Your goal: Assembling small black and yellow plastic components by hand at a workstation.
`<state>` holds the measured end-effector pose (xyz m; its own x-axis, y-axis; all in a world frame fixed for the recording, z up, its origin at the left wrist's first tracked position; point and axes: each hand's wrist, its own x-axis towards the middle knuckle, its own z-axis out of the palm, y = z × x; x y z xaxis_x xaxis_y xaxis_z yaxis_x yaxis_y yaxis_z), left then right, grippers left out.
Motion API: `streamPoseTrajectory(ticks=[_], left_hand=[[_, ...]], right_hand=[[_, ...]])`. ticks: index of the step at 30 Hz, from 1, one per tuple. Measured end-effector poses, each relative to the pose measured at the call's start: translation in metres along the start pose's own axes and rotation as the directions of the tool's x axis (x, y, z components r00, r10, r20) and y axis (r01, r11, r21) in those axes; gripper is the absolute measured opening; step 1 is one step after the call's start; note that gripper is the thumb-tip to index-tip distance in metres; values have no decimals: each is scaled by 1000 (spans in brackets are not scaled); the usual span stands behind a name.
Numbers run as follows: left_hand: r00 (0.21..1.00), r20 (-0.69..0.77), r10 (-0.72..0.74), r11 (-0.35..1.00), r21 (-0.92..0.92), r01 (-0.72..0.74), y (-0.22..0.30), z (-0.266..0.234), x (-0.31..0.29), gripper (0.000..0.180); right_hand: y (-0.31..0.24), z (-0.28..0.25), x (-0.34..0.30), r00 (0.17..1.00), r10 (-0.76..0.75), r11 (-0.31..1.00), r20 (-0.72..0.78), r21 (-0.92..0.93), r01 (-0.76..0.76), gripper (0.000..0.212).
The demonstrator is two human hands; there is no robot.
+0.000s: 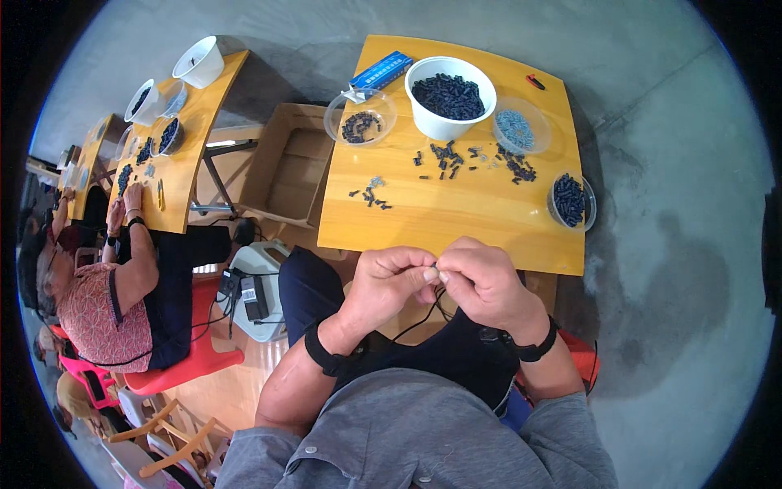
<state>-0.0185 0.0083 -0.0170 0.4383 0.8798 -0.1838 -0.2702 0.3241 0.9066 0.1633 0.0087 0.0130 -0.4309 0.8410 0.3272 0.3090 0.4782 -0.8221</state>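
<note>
Left hand (389, 281) and right hand (481, 277) meeting above lap, fingertips of both pinched together on one small dark part (436, 270), just below near edge of wooden table (456, 220), white bowl of dark parts (450, 96) at far side.

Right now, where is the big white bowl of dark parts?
In the head view, the white bowl sits at the table's far edge, between two clear dishes.

The table (456, 216) was honey-yellow wood. A white bowl (450, 96) held dark navy pieces, and a clear dish (521, 129) held pale grey ones. A blue and white box (381, 71) lay beside them. The shirt (423, 440) was grey, both wristbands (322, 352) black. A nearby person's top (85, 314) was red with a fine pattern, their chair (191, 359) plain red.
</note>
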Motion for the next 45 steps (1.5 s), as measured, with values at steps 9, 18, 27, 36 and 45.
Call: streamPoseTrajectory(ticks=[9, 18, 27, 36, 45], left_hand=[[995, -6, -98, 995, 30, 98, -14, 2, -8, 8], [991, -96, -93, 994, 39, 98, -19, -5, -9, 10], [991, -116, -65, 996, 46, 71, -24, -5, -2, 9], [988, -148, 51, 999, 13, -50, -19, -10, 8, 11], [984, -145, 101, 995, 3, -102, -11, -1, 6, 11]], right_hand=[[141, 1, 9, 781, 607, 795, -149, 105, -597, 5], [168, 10, 48, 772, 501, 635, -392, -439, -635, 21], [178, 15, 48, 779, 447, 558, -439, -544, -626, 14], [159, 7, 21, 674, 626, 776, -393, 224, -590, 3], [38, -6, 11, 853, 490, 809, -179, 457, -369, 4]])
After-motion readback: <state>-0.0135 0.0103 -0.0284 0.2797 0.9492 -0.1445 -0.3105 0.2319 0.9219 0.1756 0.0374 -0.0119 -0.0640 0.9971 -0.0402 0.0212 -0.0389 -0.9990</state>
